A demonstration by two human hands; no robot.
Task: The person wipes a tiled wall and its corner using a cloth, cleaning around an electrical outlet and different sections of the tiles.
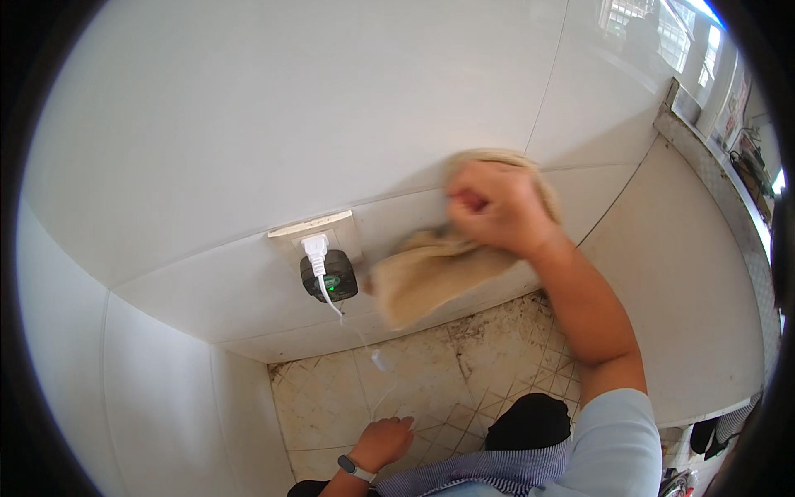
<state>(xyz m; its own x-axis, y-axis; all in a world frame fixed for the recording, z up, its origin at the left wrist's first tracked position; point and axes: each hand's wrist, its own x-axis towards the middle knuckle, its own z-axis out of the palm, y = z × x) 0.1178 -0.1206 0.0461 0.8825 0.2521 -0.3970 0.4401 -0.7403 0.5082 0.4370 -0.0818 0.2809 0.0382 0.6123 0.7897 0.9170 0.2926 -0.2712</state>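
My right hand (pixel 497 208) is closed on a tan cloth (pixel 441 276) against the white tiled wall (pixel 348 112); hand and cloth are blurred. Part of the cloth shows above the fist, and a loose fold hangs below and to its left. Left of the cloth, a wall socket (pixel 345 239) holds a white plug (pixel 315 246) and a black plug-in device (pixel 329 276) with a green light. A thin white cord (pixel 329 301) runs down from the white plug. Low in the view, my left hand (pixel 385 440) has its fingers bent near the cord's lower end; whether it holds the cord is unclear.
A light panel (pixel 677 267) with a metal-edged ledge (pixel 714 155) stands at the right, with cables and other items along the ledge. White tiled wall (pixel 149 373) bounds the left side. Below are stained, patterned floor tiles (pixel 410 379). A window reflection shows at the upper right.
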